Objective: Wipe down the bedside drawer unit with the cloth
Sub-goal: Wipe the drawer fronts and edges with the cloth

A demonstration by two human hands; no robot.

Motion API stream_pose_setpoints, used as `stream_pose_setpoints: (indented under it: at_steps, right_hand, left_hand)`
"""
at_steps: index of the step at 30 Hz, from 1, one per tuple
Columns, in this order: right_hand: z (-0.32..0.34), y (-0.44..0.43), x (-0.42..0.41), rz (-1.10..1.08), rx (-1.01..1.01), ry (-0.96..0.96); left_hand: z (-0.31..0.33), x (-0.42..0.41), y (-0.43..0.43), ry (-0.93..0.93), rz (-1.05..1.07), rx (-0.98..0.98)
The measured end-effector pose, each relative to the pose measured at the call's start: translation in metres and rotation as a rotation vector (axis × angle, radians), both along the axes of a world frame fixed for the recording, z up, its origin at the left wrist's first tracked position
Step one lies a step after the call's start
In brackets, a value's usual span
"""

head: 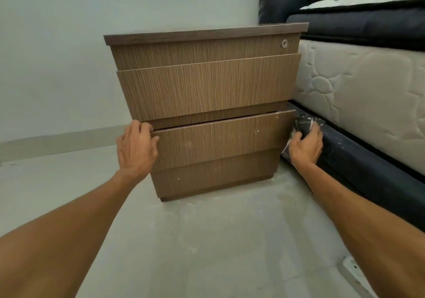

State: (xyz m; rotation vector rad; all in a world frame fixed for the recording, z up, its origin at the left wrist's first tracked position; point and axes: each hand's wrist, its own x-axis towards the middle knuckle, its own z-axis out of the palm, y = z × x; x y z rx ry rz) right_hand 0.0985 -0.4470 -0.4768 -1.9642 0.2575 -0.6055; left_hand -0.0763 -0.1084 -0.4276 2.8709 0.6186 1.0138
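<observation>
A brown wood-grain bedside drawer unit [207, 90] stands on the floor against the wall, left of the bed. Its lowest drawer front [218, 141] is pulled out a little, and the drawer above also sits forward. My left hand [135, 150] rests on the left end of the lowest drawer front, fingers curled over its top corner. My right hand [305, 146] is at the unit's right side, in the gap beside the bed, holding a dark patterned cloth [304, 124] bunched against the side panel. A round lock [284, 43] sits at the top right of the unit.
A bed with a quilted white mattress [358, 95] and dark base [368, 171] stands close on the right, leaving a narrow gap. A pale wall [69, 56] is behind. The grey floor [207, 240] is dusty in front. A white power strip [354, 272] lies at the lower right.
</observation>
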Motion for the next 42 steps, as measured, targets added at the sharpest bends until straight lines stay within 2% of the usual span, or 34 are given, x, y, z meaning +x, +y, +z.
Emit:
stream_pose_setpoints:
  at_steps: [4,8,13,24,30,35,39,42]
  right_hand:
    - [0.002,0.028,-0.001,-0.051,0.050,0.011]
    - [0.009,0.061,0.006,-0.020,0.245,-0.045]
    - [0.010,0.111,0.002,0.091,0.338,0.064]
    - [-0.015,0.223,-0.055,0.072,0.088,-0.026]
    - [-0.031,0.260,-0.099,0.340,0.120,-0.147]
    - [-0.052,0.284,-0.122,0.622,-0.156,-0.258]
    - [-0.051,0.285,-0.128,0.898,-0.602,-0.290]
    - [-0.046,0.275,-0.134,1.058,-0.780,-0.295]
  left_hand:
    - [-0.001,0.001,0.005,-0.014,-0.008,-0.027]
    - [-0.001,0.001,0.014,-0.042,-0.010,-0.018]
    - [-0.001,0.010,0.023,-0.078,-0.019,-0.060]
    - [-0.011,0.012,0.044,-0.120,-0.163,-0.036]
    - [-0.011,0.012,0.046,-0.134,-0.179,-0.014]
    - [-0.010,0.013,0.048,-0.150,-0.181,-0.009]
    - [-0.011,0.009,0.049,-0.148,-0.183,-0.007]
    - [-0.019,0.001,0.045,-0.160,-0.148,-0.054]
